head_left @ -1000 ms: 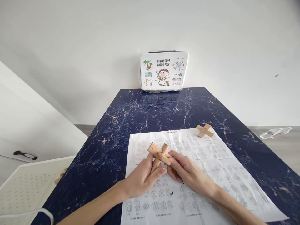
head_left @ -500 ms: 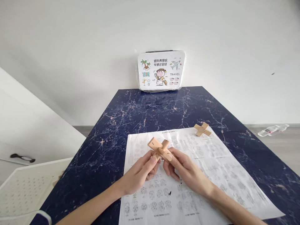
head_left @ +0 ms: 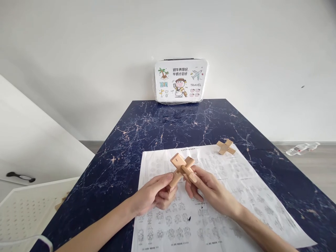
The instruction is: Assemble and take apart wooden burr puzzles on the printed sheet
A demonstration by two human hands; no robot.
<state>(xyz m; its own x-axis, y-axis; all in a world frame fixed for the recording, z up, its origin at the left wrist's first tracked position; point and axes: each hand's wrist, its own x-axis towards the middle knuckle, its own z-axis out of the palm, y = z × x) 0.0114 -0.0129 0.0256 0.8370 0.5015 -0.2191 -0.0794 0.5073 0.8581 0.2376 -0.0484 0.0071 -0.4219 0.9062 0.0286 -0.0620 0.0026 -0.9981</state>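
Observation:
Between my hands, above the printed sheet (head_left: 168,229), is a cross-shaped wooden interlocking puzzle (head_left: 179,161) made of fitted blocks. My left hand (head_left: 156,192) is closed, thumb and fingers pinching the end of the lower-left arm. My right hand (head_left: 207,187) is closed on the near-right arm, its thumb lying along the wood. Part of the puzzle is hidden by my fingers. A second cross-shaped wooden puzzle (head_left: 226,147) lies on the sheet's far right corner, apart from both hands.
The dark blue marbled table (head_left: 126,136) carries a white cartoon-printed case (head_left: 181,81) at its far end, against the wall. Down on the left stands a white perforated basket (head_left: 28,210) with wooden pieces at its edge. A clear plastic bottle (head_left: 302,148) lies on the floor at right.
The wooden puzzle has shifted slightly right and turned a little. My left hand has slid outward to the end of the lower-left arm, uncovering more of it; my right hand keeps its grip.

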